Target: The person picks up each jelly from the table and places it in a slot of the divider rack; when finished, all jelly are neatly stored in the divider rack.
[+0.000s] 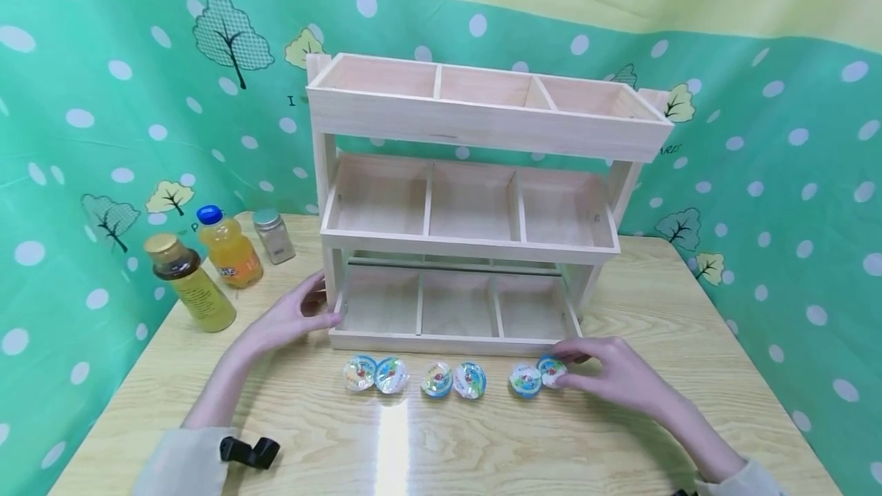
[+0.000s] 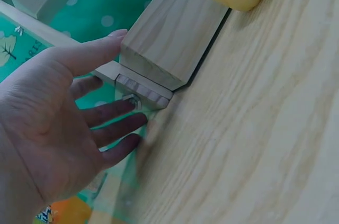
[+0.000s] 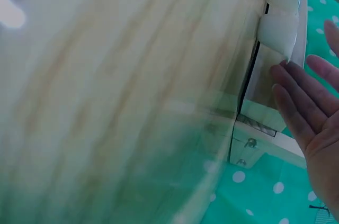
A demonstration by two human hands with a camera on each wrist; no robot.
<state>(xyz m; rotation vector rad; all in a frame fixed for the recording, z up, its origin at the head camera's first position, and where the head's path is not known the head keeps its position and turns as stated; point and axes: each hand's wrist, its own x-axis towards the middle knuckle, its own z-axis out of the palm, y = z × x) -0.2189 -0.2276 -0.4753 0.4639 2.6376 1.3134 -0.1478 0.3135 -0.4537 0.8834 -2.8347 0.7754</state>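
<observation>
I am inspecting the worktop (image 1: 310, 442) remotely. The right hand (image 1: 609, 373) is reaching over the rightmost foil-topped cup (image 1: 551, 371), in front of the wooden rack (image 1: 482, 122); its fingers are extending nearly straight, thumb standing apart from them, and the fingertips are seemingly touching the cup's side. The left hand (image 1: 292, 318) is holding its fingers spread, with only the thumb resting against the left end of the bottom tray (image 1: 455, 344).

Hazards, in my judgement: a sideways nudge from the right fingertips could be driving that cup into the neighbouring cup (image 1: 526, 380), as the two are sitting side by side. Squeezing too hard could be denting the cup or breaking its foil. Uneven pressure from the left thumb could be skewing the rack, its front board then knocking the row.

I am counting six cups, lying in three pairs between the rack and the worktop's near edge; one rack, standing toward the back edge and carrying three trays of three compartments each; two bottles, one gold-capped (image 1: 203, 297) and one blue-capped (image 1: 234, 252); and one lidded jar (image 1: 277, 241). Bottles and jar are standing toward the back left corner.
</observation>
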